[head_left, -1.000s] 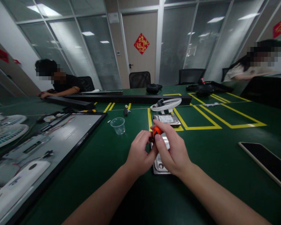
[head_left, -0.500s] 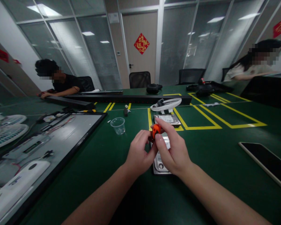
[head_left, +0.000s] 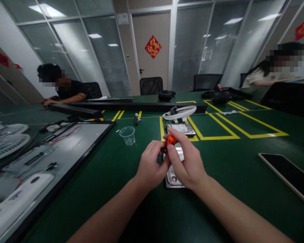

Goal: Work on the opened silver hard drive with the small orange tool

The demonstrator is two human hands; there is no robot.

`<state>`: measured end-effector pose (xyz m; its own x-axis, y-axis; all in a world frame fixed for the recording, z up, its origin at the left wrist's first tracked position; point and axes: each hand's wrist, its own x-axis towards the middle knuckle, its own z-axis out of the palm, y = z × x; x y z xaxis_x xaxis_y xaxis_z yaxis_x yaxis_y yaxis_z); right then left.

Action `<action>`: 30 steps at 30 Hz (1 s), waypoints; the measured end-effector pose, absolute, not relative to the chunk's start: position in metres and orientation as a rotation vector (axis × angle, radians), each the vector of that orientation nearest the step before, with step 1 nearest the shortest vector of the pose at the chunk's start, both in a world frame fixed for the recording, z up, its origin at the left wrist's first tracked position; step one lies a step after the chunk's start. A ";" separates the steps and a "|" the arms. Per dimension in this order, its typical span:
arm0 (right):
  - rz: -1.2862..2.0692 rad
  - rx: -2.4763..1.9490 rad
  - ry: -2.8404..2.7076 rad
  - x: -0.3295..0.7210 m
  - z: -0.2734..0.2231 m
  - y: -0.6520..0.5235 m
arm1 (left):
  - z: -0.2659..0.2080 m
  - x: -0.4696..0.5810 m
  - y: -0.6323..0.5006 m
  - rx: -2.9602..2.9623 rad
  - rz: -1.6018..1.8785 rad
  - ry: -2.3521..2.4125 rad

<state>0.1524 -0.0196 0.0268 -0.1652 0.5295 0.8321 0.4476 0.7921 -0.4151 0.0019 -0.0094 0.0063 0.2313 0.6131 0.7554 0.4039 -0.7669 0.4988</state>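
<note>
A screwdriver point(head_left: 171, 140), its handle orange with black, stands over a silver hard drive point(head_left: 174, 180) in front of me. My right hand point(head_left: 186, 157) is closed on the handle, thumb on the near side and index finger along the top. At the tool's left side, my left hand point(head_left: 152, 163) is closed, its fingertips pinched about the lower part. The shaft and tip are hidden by the fingers. Much of the drive is covered by both hands. Just beyond lies a second hard drive point(head_left: 181, 129), with a white fan grille point(head_left: 179, 113) behind it.
Left of my hands stands a clear plastic cup point(head_left: 128, 136). A large panel point(head_left: 91, 133) with fan parts and wiring fills the left side. On the right lies a phone point(head_left: 286, 175). A long black bar point(head_left: 142, 107) crosses the table; two people sit beyond.
The orange handle has turned between my fingers and its top has shifted slightly right. Both hands stay in nearly the same place over the drive.
</note>
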 end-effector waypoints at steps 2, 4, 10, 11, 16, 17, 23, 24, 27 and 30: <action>0.080 -0.748 -1.810 0.153 0.027 -0.019 | 0.006 0.002 -0.010 2.298 1.563 0.987; 0.059 -0.758 -1.799 0.152 0.028 -0.019 | 0.006 0.002 -0.009 2.287 1.591 0.997; 0.060 -0.802 -1.736 0.151 0.027 -0.020 | 0.004 0.001 -0.008 2.304 1.603 0.947; 0.073 -0.799 -1.738 0.152 0.027 -0.021 | 0.005 0.001 -0.008 2.303 1.590 0.939; 0.085 -0.764 -1.800 0.153 0.029 -0.021 | 0.008 0.002 -0.011 2.299 1.551 0.971; 0.077 -0.763 -1.807 0.153 0.029 -0.021 | 0.008 0.002 -0.011 2.298 1.551 0.987; 0.027 -0.802 -1.745 0.151 0.027 -0.020 | 0.003 0.000 -0.009 2.272 1.598 1.005; 0.030 -0.806 -1.735 0.151 0.027 -0.020 | 0.003 0.000 -0.008 2.273 1.591 0.999; 0.073 -0.803 -1.734 0.151 0.025 -0.020 | 0.004 0.000 -0.008 2.285 1.565 0.968; 0.094 -0.759 -1.782 0.152 0.026 -0.020 | 0.007 0.001 -0.010 2.304 1.541 0.959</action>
<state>0.1519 -0.0200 0.0261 -0.1521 0.5346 0.8313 0.4439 0.7884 -0.4258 0.0012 -0.0096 0.0069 0.2424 0.6170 0.7487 0.3989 -0.7669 0.5028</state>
